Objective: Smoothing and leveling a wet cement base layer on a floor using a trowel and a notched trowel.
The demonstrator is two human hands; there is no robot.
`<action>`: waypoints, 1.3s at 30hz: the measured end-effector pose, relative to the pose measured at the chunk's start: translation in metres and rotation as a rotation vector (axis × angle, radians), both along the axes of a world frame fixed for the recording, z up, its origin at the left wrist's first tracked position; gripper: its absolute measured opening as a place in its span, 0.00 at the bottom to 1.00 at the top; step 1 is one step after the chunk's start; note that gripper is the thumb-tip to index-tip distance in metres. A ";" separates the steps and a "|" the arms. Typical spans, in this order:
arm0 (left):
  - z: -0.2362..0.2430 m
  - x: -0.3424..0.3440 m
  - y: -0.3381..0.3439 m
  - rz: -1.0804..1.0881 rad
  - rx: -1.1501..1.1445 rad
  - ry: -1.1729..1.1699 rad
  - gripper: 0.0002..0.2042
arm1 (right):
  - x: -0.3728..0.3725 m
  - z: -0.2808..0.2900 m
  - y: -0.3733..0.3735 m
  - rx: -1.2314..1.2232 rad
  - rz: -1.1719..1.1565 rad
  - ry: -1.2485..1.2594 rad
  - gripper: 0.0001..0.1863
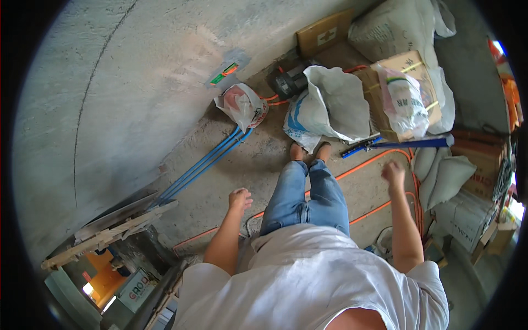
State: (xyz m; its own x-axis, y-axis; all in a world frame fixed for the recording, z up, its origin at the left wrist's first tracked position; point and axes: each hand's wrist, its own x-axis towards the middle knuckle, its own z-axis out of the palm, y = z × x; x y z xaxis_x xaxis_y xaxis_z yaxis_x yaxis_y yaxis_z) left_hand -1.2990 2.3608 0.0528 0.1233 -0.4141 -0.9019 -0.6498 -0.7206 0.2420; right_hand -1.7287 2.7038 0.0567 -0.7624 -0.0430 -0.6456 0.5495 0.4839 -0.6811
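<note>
Both arms hang away from my body as I stand on the bare concrete floor. My left hand (240, 199) is beside my left thigh, fingers loosely bent with small gaps and nothing held. On the other side, my right hand (392, 173) is curled and slightly blurred; no object shows in it. It hangs above the floor near an orange conduit (360, 165). Ahead of my feet stands an open white woven sack (336, 104). A blue-handled tool (360, 147) lies to its right, nearest my right hand. Blue pipes (206, 164) run along the wall on the left.
A plastic-bagged bundle (242, 106) sits by the wall, next to a dark round machine (289, 82). Cardboard boxes (434, 113) and a full sack (393, 30) fill the far right corner. White sacks (448, 179) lie at right. Wooden boards (113, 234) lean at left.
</note>
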 end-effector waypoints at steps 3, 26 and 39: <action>-0.037 0.012 0.002 0.039 0.145 -0.020 0.28 | 0.073 -0.031 -0.027 0.061 0.222 -0.260 0.13; -0.207 -0.071 -0.269 -0.378 -0.982 0.096 0.10 | 0.251 -0.137 -0.273 0.173 0.672 -0.477 0.19; -0.063 0.046 -0.193 0.095 -0.961 -0.025 0.18 | 0.205 -0.219 -0.474 -0.052 1.019 0.240 0.13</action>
State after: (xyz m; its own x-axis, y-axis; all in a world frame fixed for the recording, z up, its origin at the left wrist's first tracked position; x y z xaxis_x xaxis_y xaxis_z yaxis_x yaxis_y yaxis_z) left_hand -1.2526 2.1673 -0.0100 0.2090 -0.9612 -0.1802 -0.6115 -0.2723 0.7429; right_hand -1.5233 2.2302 -0.1626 -0.4574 -0.7603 -0.4613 -0.2541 0.6088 -0.7515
